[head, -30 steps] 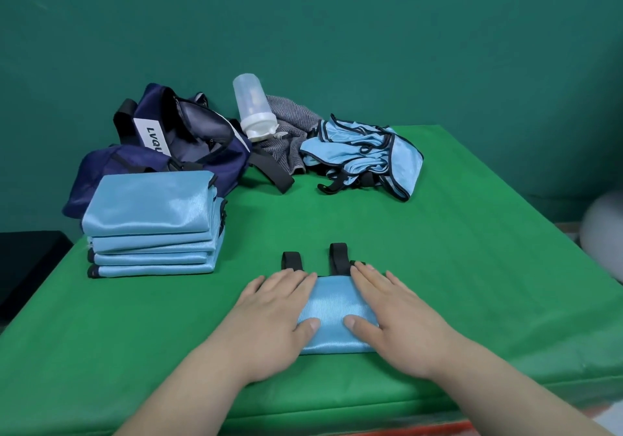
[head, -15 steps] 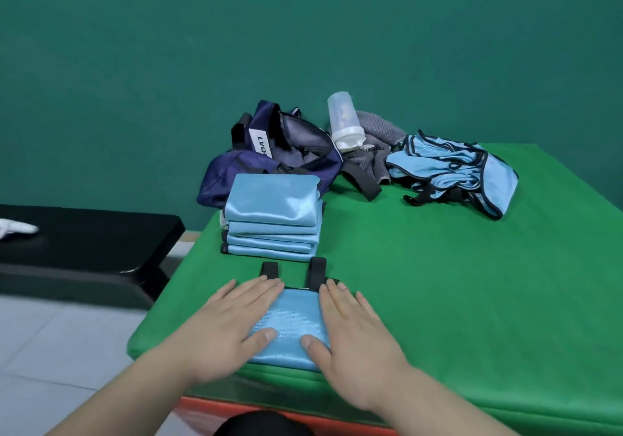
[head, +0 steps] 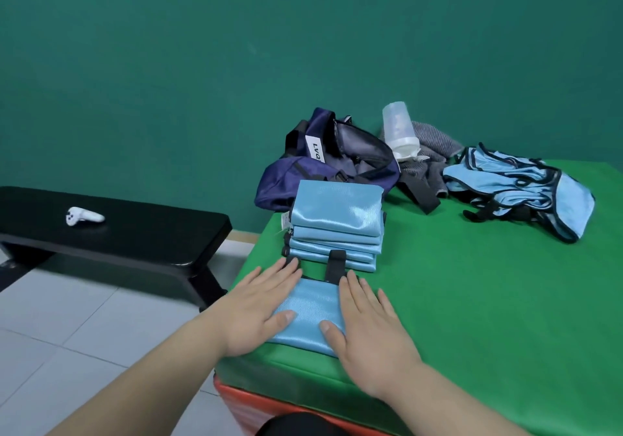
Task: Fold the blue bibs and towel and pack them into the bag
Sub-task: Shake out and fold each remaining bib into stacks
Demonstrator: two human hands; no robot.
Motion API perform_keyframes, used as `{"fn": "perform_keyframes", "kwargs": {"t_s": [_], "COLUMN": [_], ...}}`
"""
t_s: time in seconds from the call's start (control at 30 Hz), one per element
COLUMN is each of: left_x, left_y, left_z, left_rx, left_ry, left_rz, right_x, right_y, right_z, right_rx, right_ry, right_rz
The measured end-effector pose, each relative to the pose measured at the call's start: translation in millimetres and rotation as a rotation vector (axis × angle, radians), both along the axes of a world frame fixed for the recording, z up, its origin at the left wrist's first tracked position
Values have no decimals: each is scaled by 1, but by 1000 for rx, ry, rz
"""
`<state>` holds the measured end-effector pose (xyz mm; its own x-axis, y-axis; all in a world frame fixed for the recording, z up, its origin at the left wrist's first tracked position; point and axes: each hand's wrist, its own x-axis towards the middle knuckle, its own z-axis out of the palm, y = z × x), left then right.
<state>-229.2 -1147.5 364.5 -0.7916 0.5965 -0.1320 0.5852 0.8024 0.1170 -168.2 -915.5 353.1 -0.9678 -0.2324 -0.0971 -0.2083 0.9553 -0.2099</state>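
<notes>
The folded blue bib [head: 310, 314] lies flat at the near left corner of the green table [head: 472, 300], pinned under both hands. The left hand [head: 259, 307] rests palm down on its left side with the fingers straight and close together and the thumb spread across the cloth. The right hand [head: 371, 334] mirrors it on the right side, flat, with its thumb also lying on the fabric. Neither hand curls round anything; both simply press.

Two black straps [head: 335, 265] stick out from the bib's far edge. The right one stands clear between the hands, while the left one is mostly hidden by the left fingertips.

Just beyond the straps sits a stack of folded bibs [head: 337, 220], several layers high (the top one shiny). The right strap reaches its lowest layers. Behind the stack a navy bag [head: 337, 162] lies open and slumped, with a white label showing on it. To its right a translucent shaker bottle [head: 399, 129] leans upside down against a grey towel [head: 435, 145]. Further right is a loose heap of unfolded blue bibs [head: 519, 189] with black trim, well apart from the hands.

Off the table to the left stands a black bench [head: 118, 230] with a white controller [head: 82, 216] on it, above a tiled floor [head: 50, 317]. A teal wall [head: 202, 64] fills the background.
</notes>
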Motion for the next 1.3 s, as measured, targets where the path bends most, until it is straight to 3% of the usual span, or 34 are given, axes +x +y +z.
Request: {"fn": "perform_keyframes", "kwargs": {"t_s": [0.13,0.33,0.57,0.77,1.0,1.3], "left_x": [3,36,85,79,40,-28], "left_y": [-2,9,99,183,280,358], "left_z": [3,14,22,16,1,-9], "left_rx": [-73,72,160,142,203,357], "left_ry": [-2,60,89,105,77,109], "left_rz": [141,370,174,64,-39,-3], "right_x": [-1,12,33,32,7,-51], "right_y": [2,32,93,164,258,352], "right_z": [-1,0,9,18,33,43], "right_rx": [-72,-270,-391,-428,-315,-216], "right_ry": [-2,11,24,97,165,266], "right_rz": [-6,-107,-207,-295,-423,-649]}}
